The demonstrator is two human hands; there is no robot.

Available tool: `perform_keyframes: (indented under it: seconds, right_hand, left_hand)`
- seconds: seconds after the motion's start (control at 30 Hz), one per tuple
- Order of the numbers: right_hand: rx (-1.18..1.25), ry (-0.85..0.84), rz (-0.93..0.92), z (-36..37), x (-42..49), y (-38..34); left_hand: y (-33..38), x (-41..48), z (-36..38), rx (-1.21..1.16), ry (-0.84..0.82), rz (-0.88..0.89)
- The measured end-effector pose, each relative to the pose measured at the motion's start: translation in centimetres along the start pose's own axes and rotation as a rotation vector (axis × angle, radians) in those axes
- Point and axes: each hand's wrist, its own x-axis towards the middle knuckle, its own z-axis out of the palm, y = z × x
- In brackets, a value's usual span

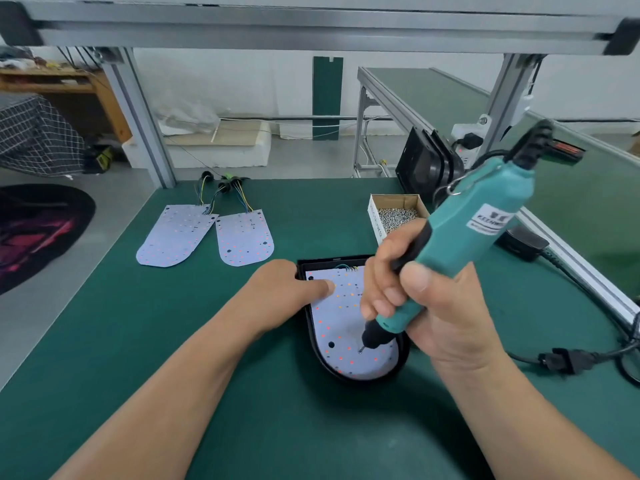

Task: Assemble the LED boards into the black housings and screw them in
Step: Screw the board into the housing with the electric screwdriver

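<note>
A white LED board (341,327) lies inside a black housing (313,336) at the middle of the green table. My left hand (284,289) rests on the board's upper left, index finger pressing it down. My right hand (415,306) grips a teal electric screwdriver (474,226), tilted, its bit tip (360,349) touching the lower part of the board. Two more LED boards (175,235) (244,239) with coloured wires lie flat at the far left. More black housings (427,164) stand on edge at the back right.
A small cardboard box of screws (394,214) sits just behind my right hand. The screwdriver's black cable and plug (564,360) trail along the table's right side beside an aluminium rail (575,268). A frame post (138,116) stands at the back left corner.
</note>
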Motion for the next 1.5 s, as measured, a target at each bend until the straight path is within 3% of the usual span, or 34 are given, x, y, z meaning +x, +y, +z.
perform_keyframes:
  seconds: [0.13,0.23,0.4,0.53,0.67,0.77,1.0,1.13,1.5]
  right_hand:
    - [-0.132,0.003,0.009,-0.3,-0.3,0.0]
    - [0.012,-0.008,-0.022,0.0,0.0,0.2]
    - [0.228,0.335,-0.069,-1.7,0.8,-0.2]
    - [0.319,0.638,-0.112,-3.7,1.2,-0.7]
    - [0.358,0.748,-0.144,-4.7,1.3,-0.8]
    - [0.367,0.756,-0.145,-4.9,1.4,-0.7]
    - [0.340,0.776,-0.126,-4.7,1.5,-0.5]
    - [0.335,0.777,-0.119,-4.6,1.6,-0.5]
    - [0.392,0.764,-0.160,-4.4,1.6,-1.3]
  left_hand:
    - [-0.1,0.1,0.0,0.055,0.009,-0.004]
    - [-0.2,0.1,0.1,0.085,0.009,0.024]
    - [0.1,0.0,-0.4,0.061,0.112,0.002]
    - [-0.1,1.1,-1.7,-0.524,0.219,-0.175]
    - [-0.3,1.2,-2.8,-1.214,0.092,-0.244]
    - [-0.5,1.2,-2.9,-1.372,0.062,-0.257]
    - [-0.1,1.0,-3.7,-1.677,0.227,-0.160]
    - [0.4,0.3,-3.2,-1.422,0.145,-0.138]
    - [2.9,-3.2,-0.8,-0.723,-0.203,0.202]
